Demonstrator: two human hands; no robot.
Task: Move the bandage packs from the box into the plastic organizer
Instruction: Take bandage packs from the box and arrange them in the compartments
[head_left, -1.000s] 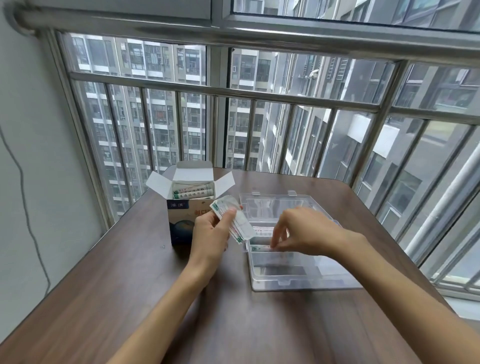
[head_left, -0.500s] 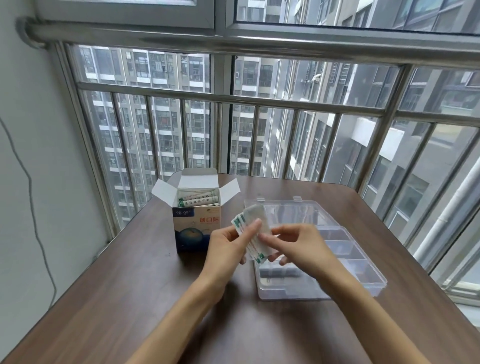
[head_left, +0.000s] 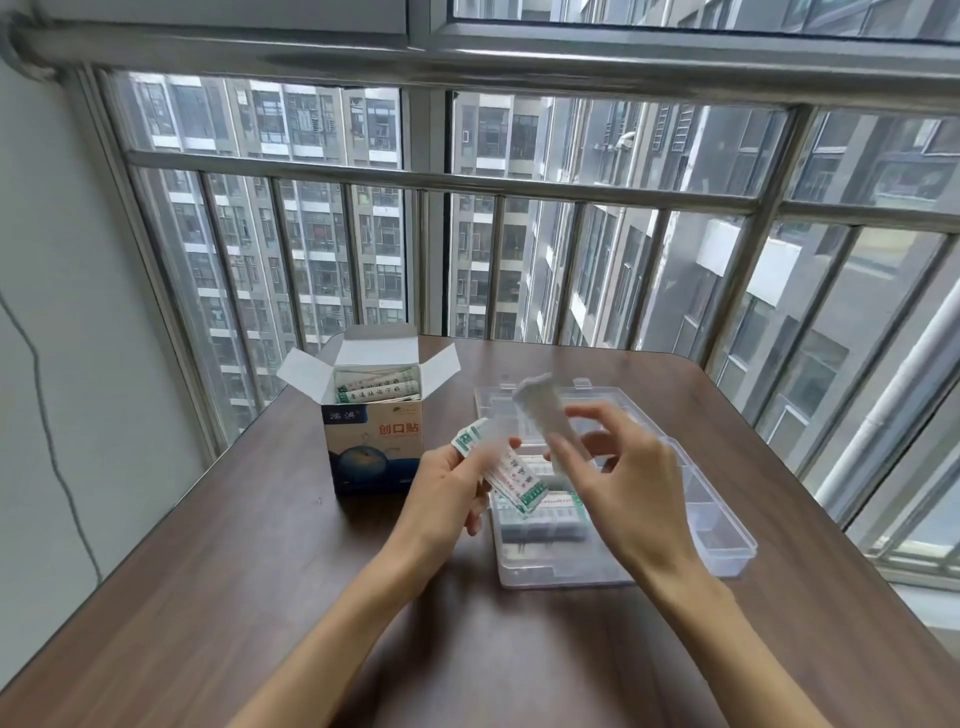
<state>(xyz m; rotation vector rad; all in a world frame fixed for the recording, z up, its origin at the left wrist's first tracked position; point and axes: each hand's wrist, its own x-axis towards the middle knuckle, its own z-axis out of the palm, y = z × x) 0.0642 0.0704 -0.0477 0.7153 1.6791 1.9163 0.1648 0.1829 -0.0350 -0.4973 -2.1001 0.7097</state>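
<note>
Head view
Boxes: one box (head_left: 370, 447), flaps open, upright on the table (head_left: 218, 582), left of the organizer.
Packs in box: several bandage packs in the box (head_left: 378, 391), lying flat, long axis running left to right; exact count unclear.
Organizer: one clear plastic organizer (head_left: 727, 540), lid open, right of the box; a few packs lie in its near left compartment, count unclear.
Left hand: left hand (head_left: 447, 499) grips a small fanned stack of packs (head_left: 511, 475) between thumb and fingers, above the organizer's left edge; long axis slants from upper left to lower right; number in the stack unclear.
Right hand: right hand (head_left: 623, 483) pinches one single pack (head_left: 543, 421), blurred, above the organizer; long axis nearly upright, top leaning left.
</note>
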